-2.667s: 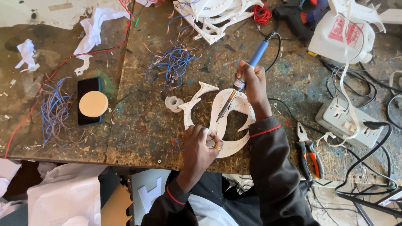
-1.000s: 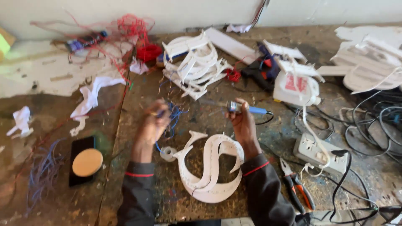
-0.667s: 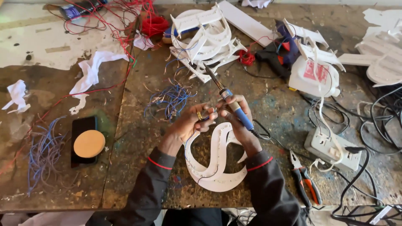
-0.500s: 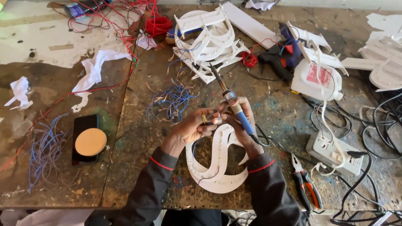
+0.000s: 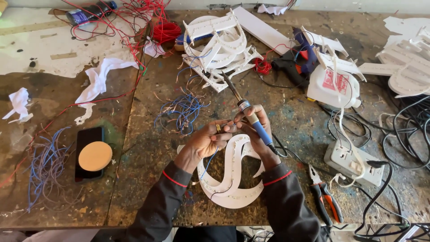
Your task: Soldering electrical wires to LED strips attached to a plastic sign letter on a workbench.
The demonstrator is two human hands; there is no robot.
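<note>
a: what do the fingers (image 5: 222, 129) hold?
b: left hand (image 5: 207, 141) pinches a thin wire (image 5: 208, 157) at its tips; right hand (image 5: 254, 127) is clenched round the iron (image 5: 251, 115), and both pinches meet.
a: iron's axis?
b: handle at 5 o'clock, tip at 11. the white letter (image 5: 230, 172) lies on the desk (image 5: 148, 148) at 6 o'clock, just under both hands.

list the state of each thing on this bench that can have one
left hand: pinching a thin blue wire
right hand: gripping the soldering iron, tip pointing away
white S-shaped letter: flat under the hands
pliers: lying closed
phone: screen dark, round disc on top
power strip: plug inserted
</note>
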